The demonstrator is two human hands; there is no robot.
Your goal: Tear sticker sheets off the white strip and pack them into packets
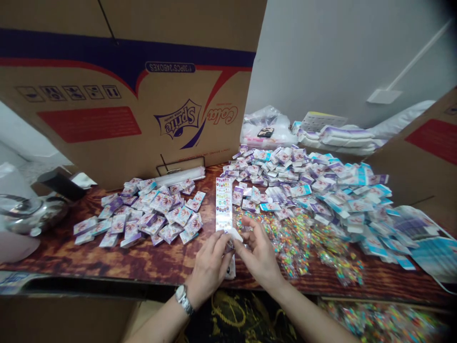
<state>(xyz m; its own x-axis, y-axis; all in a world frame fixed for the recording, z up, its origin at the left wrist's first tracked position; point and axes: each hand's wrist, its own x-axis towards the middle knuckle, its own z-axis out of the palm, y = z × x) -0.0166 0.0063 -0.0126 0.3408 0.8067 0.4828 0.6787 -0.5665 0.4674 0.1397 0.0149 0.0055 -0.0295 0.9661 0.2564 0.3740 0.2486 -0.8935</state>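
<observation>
My left hand [209,267], with a metal wristwatch [183,299] on its wrist, and my right hand [259,251] meet above the table's front edge. Both pinch a small white packet [233,234]. Just behind them, a long, narrow sticker strip [224,202] with colourful printed rows lies upright in the picture, its lower end reaching my fingers. Another white packet [231,268] shows below my hands. To the left is a pile of purple-and-white packets [153,209]. Behind and to the right spreads a larger pile of packets [303,176], with bead-filled plastic bags [296,243] nearest my right hand.
The brown wood-grain table [107,252] holds everything. A large printed cardboard box [124,90] rises behind it, and another carton [424,152] stands at right. A metal kettle [32,214] sits at far left. Plastic-wrapped bundles [335,136] lie behind the piles.
</observation>
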